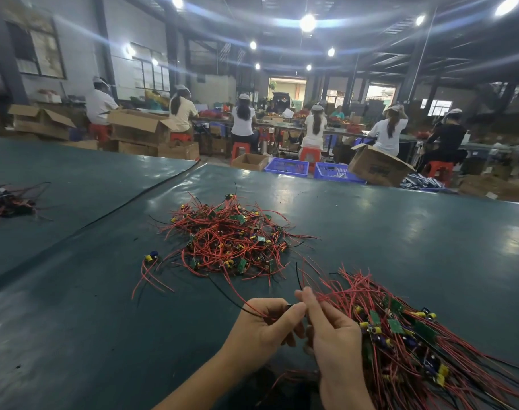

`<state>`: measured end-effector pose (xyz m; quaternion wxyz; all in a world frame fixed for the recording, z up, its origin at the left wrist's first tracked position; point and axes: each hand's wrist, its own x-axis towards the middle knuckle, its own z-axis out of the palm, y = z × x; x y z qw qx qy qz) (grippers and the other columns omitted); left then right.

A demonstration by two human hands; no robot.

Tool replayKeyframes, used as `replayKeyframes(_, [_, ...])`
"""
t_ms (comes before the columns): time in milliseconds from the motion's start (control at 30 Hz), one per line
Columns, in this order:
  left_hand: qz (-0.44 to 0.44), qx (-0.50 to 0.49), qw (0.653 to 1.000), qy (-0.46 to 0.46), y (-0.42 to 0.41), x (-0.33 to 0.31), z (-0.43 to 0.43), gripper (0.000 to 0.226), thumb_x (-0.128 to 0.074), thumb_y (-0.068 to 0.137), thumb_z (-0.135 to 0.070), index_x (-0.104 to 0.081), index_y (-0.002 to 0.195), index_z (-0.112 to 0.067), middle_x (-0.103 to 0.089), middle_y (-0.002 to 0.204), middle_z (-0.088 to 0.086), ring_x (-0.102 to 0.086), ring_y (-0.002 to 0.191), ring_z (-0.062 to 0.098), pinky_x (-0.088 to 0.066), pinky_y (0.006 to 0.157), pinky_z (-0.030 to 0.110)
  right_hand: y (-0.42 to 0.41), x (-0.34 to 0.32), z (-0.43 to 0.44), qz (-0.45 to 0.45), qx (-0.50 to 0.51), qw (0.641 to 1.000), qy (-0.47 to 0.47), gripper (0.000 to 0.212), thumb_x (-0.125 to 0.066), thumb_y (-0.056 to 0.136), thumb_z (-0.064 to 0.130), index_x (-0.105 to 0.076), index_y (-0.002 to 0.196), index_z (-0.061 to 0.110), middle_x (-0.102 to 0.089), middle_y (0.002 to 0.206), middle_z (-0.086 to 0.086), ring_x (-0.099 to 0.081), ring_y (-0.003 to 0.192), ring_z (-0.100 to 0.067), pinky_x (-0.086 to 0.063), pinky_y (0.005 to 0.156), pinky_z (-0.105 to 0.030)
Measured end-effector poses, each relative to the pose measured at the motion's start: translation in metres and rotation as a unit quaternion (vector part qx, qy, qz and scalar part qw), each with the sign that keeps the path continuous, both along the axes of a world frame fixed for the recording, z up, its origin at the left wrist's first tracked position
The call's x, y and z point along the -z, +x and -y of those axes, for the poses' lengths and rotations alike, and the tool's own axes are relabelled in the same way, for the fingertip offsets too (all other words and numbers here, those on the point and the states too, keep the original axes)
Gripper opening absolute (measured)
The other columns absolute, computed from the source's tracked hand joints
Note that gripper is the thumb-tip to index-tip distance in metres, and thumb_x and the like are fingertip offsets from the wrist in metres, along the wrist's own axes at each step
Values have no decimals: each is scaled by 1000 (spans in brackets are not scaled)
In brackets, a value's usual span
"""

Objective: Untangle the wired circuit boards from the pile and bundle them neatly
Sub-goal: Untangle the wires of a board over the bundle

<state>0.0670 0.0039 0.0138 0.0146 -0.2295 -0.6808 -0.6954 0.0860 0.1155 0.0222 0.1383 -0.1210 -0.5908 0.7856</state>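
Observation:
A tangled pile of small green circuit boards with red and black wires (228,238) lies mid-table. A single board with wires (150,258) sits apart at the pile's left. My left hand (267,324) pinches a black and a red wire that trail toward the pile. My right hand (332,335) grips the wire ends of a large aligned bundle of boards (406,329), which fans out to the right along the table. The two hands touch at the fingertips.
The table has a dark green cover (75,306) with a seam running diagonally. Another small wire heap (7,199) lies at the far left. Beyond the far edge sit cardboard boxes (376,165), blue crates (286,167) and seated workers.

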Motion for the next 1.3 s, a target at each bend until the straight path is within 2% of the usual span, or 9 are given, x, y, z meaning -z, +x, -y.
replayKeyframes(67, [0,-4,1000,-13,-1,0,1,39,-62,81,-45,-70,63,-12,-66,61,4,-58,57,17,-48,60,30,-1,2,2,3,7,1000,8,17,-71,81,29,-80,68,24,-72,63,-3,-67,60,-16,-56,59,-29])
replayKeyframes(200, [-11,6,999,-40,-1,-4,3,40,-60,83,-45,-67,54,-19,-64,55,2,-58,54,15,-48,61,26,-2,0,-13,13,57,997,-55,23,-69,75,39,-80,78,20,-42,43,7,-33,37,-4,-33,36,-18])
replayKeyframes(400, [-18,-19,999,24,-7,-15,17,41,-63,78,-38,-61,47,-10,-60,49,9,-54,46,17,-47,55,26,-5,-8,-54,-15,135,969,-208,20,-58,95,27,-70,92,12,-45,62,6,-26,31,-1,-19,31,-13])
replayKeyframes(500, [-3,-78,995,59,-15,-17,27,45,-67,83,-36,-61,46,-11,-64,54,13,-55,50,17,-46,54,24,-6,-7,-61,-30,139,967,-213,22,-55,97,29,-69,92,12,-42,65,6,-24,34,-2,-21,32,-14])
replayKeyframes(633, [83,-32,993,84,-17,-17,30,39,-59,81,-34,-58,47,-14,-66,66,14,-56,55,17,-44,53,23,-7,-4,-47,-51,105,976,-184,31,-50,99,33,-70,93,9,-44,61,6,-26,36,-3,-19,33,-14])
replayKeyframes(767, [183,74,967,159,-15,-13,30,27,-65,63,-36,-71,69,-10,-61,69,9,-58,60,15,-46,57,24,-9,0,-39,-12,36,980,-193,41,-45,99,42,-71,95,11,-44,59,5,-27,36,-4,-19,32,-13])
replayKeyframes(1000, [273,37,922,273,-17,-16,25,26,-78,68,-27,-61,50,-19,-51,54,2,-49,45,13,-45,45,24,-9,2,-38,-55,-30,981,-185,39,-58,77,42,-70,95,10,-42,58,6,-27,38,-4,-20,32,-17])
replayKeyframes(1200, [336,87,930,122,-16,-15,17,28,-72,60,-29,-50,55,-14,-41,44,1,-42,39,14,-38,43,25,-4,4,-18,-37,-78,996,-14,43,-64,75,43,-76,84,3,-38,54,1,-26,39,-7,-20,37,-17])
replayKeyframes(1300, [331,144,932,42,-12,-13,13,22,-61,71,-26,-59,51,-16,-44,41,-3,-46,40,12,-39,48,23,-1,6,-7,-35,-109,993,41,55,-67,67,51,-74,82,-1,-33,48,0,-27,40,-9,-23,38,-20])
